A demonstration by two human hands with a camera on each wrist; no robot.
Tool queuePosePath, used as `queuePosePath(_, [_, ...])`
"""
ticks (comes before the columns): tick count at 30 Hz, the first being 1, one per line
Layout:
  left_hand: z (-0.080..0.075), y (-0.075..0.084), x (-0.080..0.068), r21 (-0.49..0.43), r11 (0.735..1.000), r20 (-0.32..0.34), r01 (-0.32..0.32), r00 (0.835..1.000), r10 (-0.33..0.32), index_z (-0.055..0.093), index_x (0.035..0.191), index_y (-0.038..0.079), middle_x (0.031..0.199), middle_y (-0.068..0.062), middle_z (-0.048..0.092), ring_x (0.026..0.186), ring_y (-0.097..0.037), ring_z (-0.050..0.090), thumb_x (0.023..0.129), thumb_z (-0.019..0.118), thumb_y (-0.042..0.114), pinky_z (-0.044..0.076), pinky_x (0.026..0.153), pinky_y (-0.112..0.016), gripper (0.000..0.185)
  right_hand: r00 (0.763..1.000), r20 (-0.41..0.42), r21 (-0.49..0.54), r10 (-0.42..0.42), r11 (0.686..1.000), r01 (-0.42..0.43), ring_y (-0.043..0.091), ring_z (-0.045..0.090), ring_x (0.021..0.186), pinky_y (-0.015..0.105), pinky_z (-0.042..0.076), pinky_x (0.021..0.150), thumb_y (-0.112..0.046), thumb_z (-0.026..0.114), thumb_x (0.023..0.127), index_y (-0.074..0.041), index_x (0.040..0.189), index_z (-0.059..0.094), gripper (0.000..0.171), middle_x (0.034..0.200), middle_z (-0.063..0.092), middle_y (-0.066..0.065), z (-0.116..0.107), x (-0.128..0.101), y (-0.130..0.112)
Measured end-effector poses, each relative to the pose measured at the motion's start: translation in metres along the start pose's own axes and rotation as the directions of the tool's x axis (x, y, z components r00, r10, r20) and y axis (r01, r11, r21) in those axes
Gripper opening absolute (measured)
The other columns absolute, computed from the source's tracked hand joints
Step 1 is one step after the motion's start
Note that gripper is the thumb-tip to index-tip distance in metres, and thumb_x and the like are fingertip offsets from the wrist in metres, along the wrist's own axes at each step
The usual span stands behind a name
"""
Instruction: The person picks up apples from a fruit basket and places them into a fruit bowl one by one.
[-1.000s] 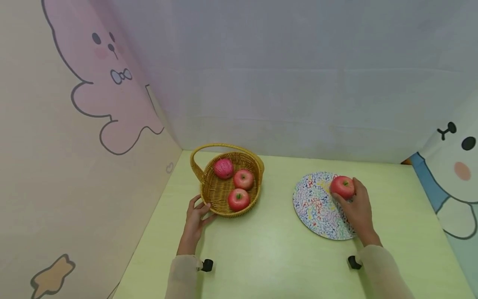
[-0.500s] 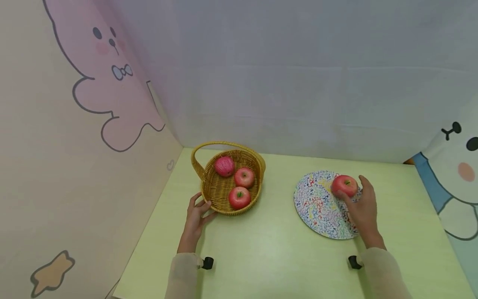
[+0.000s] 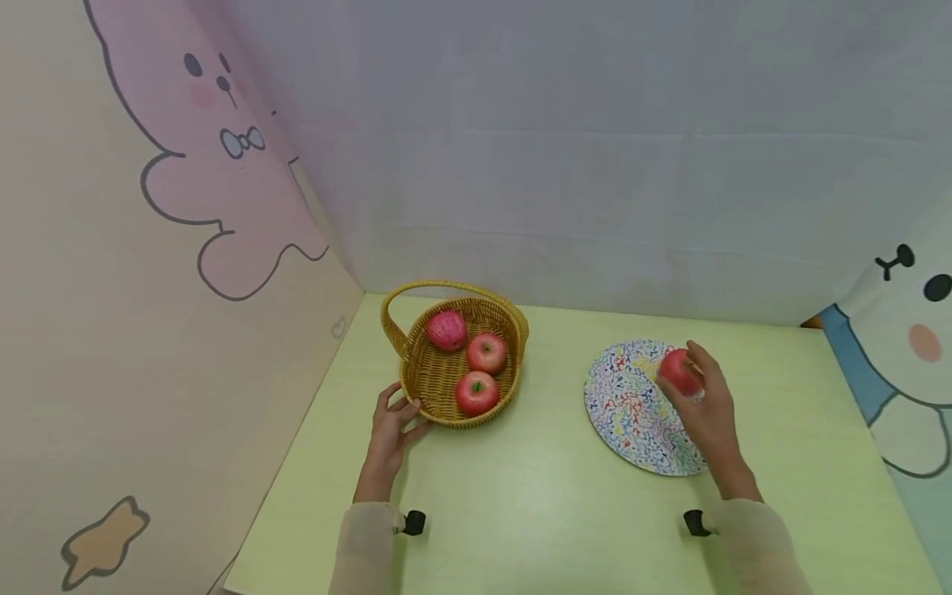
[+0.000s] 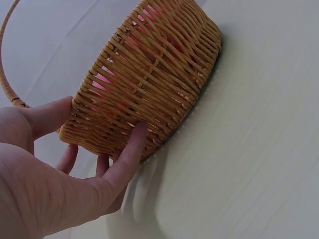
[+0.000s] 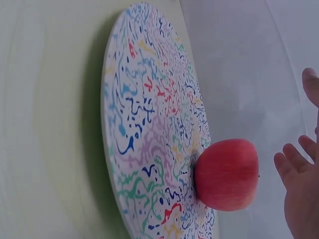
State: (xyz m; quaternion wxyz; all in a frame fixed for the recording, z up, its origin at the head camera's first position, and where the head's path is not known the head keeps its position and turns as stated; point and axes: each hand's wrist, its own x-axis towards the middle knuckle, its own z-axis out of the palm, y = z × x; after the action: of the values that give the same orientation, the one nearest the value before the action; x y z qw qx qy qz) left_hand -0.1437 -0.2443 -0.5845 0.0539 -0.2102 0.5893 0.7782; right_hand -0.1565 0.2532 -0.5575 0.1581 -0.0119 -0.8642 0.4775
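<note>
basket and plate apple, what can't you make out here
- Head view: the right hand covers part of the apple on the plate.
- Right wrist view: only fingertips show, the rest cut off by the edge.
- Left wrist view: the basket wall hides its fruit, only red glimpses; the left hand is partly cut off.

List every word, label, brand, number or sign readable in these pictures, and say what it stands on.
None: no view shows readable text.
The plate carries only coloured squiggles, no letters.
The apple, the basket and the side walls' cartoon animals bear no words or numbers.
</note>
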Motion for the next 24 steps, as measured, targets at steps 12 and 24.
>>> queuePosePath(12, [0.0,-0.002,0.001,0.033,0.999,0.0,-0.014,1.0,0.014,0.03,0.16,0.017,0.158,-0.023,0.043,0.139,-0.037,0.053,0.105,0.059,0.007,0.055,0.107,-0.057,0.063,0.975,0.176,0.146,-0.138,0.983,0.113,-0.001,0.048,0.141,0.001,0.036,0.11,-0.008,0.078,0.094,-0.019,0.16,0.042,0.076,0.156,0.05,0.018,0.019,-0.008,-0.02])
queuePosePath(24, [0.001,-0.001,0.0,0.003,1.0,0.001,-0.002,1.0,0.002,0.029,0.161,0.018,0.159,-0.023,0.041,0.142,-0.038,0.048,0.105,0.06,0.007,0.049,0.113,-0.06,0.065,0.948,0.245,0.216,-0.205,0.964,0.153,0.03,0.053,0.139,0.004,0.039,0.111,-0.005,0.079,0.092,-0.011,0.155,0.047,0.071,0.155,0.053,0.015,0.049,-0.014,-0.049])
